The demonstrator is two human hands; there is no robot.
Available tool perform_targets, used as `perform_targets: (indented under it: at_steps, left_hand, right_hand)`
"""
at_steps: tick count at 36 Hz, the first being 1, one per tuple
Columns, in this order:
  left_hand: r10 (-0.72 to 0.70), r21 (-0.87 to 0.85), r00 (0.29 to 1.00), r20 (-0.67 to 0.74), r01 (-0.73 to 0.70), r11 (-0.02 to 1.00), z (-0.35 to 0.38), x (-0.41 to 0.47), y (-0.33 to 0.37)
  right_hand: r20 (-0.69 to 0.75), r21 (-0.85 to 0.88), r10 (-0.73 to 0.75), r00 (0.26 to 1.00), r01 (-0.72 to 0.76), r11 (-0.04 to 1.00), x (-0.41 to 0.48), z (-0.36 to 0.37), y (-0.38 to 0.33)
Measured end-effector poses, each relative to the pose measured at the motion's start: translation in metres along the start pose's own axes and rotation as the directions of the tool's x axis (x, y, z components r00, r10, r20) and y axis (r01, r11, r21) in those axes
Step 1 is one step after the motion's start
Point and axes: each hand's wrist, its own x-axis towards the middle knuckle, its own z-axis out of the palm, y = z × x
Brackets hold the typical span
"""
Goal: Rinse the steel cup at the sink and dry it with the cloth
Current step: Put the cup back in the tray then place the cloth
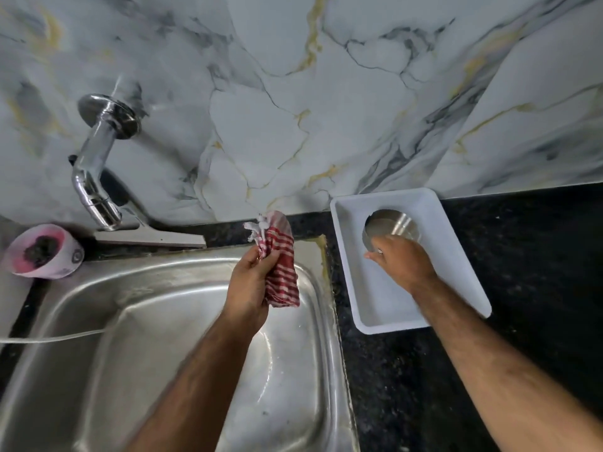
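The steel cup (390,225) sits inside a white plastic tray (453,252) on the black counter, its open mouth facing the wall. My right hand (403,264) rests on the cup's near side with fingers wrapped over it. My left hand (249,283) hovers above the steel sink (156,337) at its far right corner. It is shut on a bunched red-and-white striped cloth (280,262) whose white fringe sticks up.
A chrome tap (98,164) juts from the marble wall above the sink's far left. A pink tub with a dark scrubber (42,251) stands on the left ledge. A thin white hose (49,337) crosses the sink's left rim. Black granite counter (538,272) lies right of the tray.
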Motion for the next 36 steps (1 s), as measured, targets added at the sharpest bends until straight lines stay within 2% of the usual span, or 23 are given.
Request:
perform_targets:
  at_steps: [4, 6, 9, 10, 11, 12, 13, 14, 15, 16, 17, 18, 19, 20, 21, 22, 23, 25, 27, 31, 32, 34, 36]
  left_hand:
    - [0.05, 0.114, 0.998, 0.027, -0.053, 0.992, 0.018, -0.01, 0.0]
    - [0.097, 0.208, 0.993, 0.06, -0.107, 0.972, 0.028, -0.016, 0.0]
    - [0.275, 0.464, 0.948, 0.157, -0.317, 0.827, 0.043, -0.022, 0.006]
    - [0.377, 0.556, 0.898, 0.228, -0.438, 0.706, 0.049, -0.024, 0.009]
    - [0.481, 0.622, 0.811, 0.334, -0.573, 0.534, 0.055, -0.026, 0.012]
    - [0.541, 0.65, 0.702, 0.462, -0.684, 0.331, 0.062, -0.029, 0.015]
    - [0.551, 0.658, 0.6, 0.58, -0.744, 0.118, 0.071, -0.032, 0.018]
    - [0.528, 0.653, 0.521, 0.671, -0.752, -0.088, 0.08, -0.036, 0.021]
    - [0.499, 0.633, 0.46, 0.735, -0.729, -0.26, 0.089, -0.04, 0.026]
    - [0.481, 0.603, 0.411, 0.774, -0.71, -0.364, 0.097, -0.043, 0.029]
    - [0.47, 0.573, 0.382, 0.796, -0.726, -0.38, 0.102, -0.045, 0.031]
    - [0.464, 0.54, 0.378, 0.801, -0.79, -0.29, 0.106, -0.046, 0.034]
    - [0.453, 0.507, 0.423, 0.785, -0.858, -0.078, 0.109, -0.047, 0.037]
    - [0.402, 0.473, 0.517, 0.756, -0.855, 0.211, 0.112, -0.049, 0.04]
    - [0.329, 0.426, 0.605, 0.725, -0.769, 0.476, 0.115, -0.052, 0.043]
    - [0.264, 0.382, 0.68, 0.685, -0.642, 0.665, 0.119, -0.054, 0.045]
    - [0.202, 0.352, 0.728, 0.655, -0.531, 0.77, 0.122, -0.054, 0.048]
    - [0.078, 0.347, 0.736, 0.672, -0.406, 0.846, 0.128, -0.048, 0.048]
    - [-0.023, 0.376, 0.684, 0.73, -0.373, 0.848, 0.134, -0.041, 0.044]
    - [-0.152, 0.304, 0.67, 0.727, -0.115, 0.946, 0.134, -0.024, 0.024]
    - [-0.172, 0.286, 0.688, 0.705, -0.054, 0.957, 0.133, -0.02, 0.019]
    - [-0.211, 0.349, 0.76, 0.614, -0.022, 0.937, 0.134, -0.012, 0.008]
    - [-0.205, 0.561, 0.859, 0.468, -0.11, 0.821, 0.139, -0.005, -0.006]
  right_hand:
    - [0.039, 0.048, 0.045, 0.998, -0.047, 0.998, 0.006, 0.0, 0.003]
    - [-0.025, 0.096, 0.059, 0.998, -0.056, 0.994, 0.006, -0.006, -0.001]
    - [-0.163, 0.369, 0.133, 0.978, -0.065, 0.927, 0.001, -0.028, -0.02]
    - [-0.139, 0.544, 0.193, 0.971, -0.087, 0.834, -0.002, -0.039, -0.03]
    - [0.001, 0.747, 0.248, 0.969, -0.166, 0.644, -0.005, -0.054, -0.042]
    - [0.22, 0.885, 0.223, 0.95, -0.29, 0.365, -0.006, -0.067, -0.05]
    - [0.405, 0.903, 0.09, 0.91, -0.413, 0.113, -0.008, -0.079, -0.056]
    - [0.475, 0.878, -0.07, 0.877, -0.478, -0.032, -0.01, -0.089, -0.057]
    - [0.474, 0.865, -0.171, 0.864, -0.493, -0.09, -0.014, -0.099, -0.057]
    - [0.444, 0.875, -0.209, 0.871, -0.472, -0.105, -0.018, -0.109, -0.056]
    - [0.412, 0.897, -0.197, 0.889, -0.434, -0.081, -0.022, -0.116, -0.052]
    - [0.381, 0.919, -0.155, 0.911, -0.392, -0.048, -0.026, -0.123, -0.047]
    - [0.351, 0.934, -0.106, 0.93, -0.356, -0.028, -0.029, -0.128, -0.041]
    - [0.33, 0.943, -0.067, 0.942, -0.333, -0.028, -0.033, -0.133, -0.034]
    - [0.313, 0.948, -0.052, 0.948, -0.315, -0.041, -0.036, -0.137, -0.027]
    - [0.293, 0.953, -0.059, 0.954, -0.296, -0.058, -0.039, -0.141, -0.02]
    - [0.274, 0.957, -0.085, 0.958, -0.281, -0.075, -0.042, -0.145, -0.013]
    - [0.257, 0.949, -0.16, 0.953, -0.28, -0.143, -0.048, -0.151, -0.001]
    - [0.25, 0.936, -0.179, 0.952, -0.285, -0.208, -0.051, -0.153, 0.01]
    - [0.246, 0.951, 0.005, 0.969, -0.241, -0.192, -0.057, -0.15, 0.034]
    - [0.262, 0.958, 0.073, 0.962, -0.25, -0.143, -0.06, -0.146, 0.042]
    - [0.285, 0.946, 0.225, 0.932, -0.312, 0.09, -0.063, -0.132, 0.056]
    - [0.298, 0.859, 0.314, 0.902, -0.396, 0.324, -0.066, -0.112, 0.065]
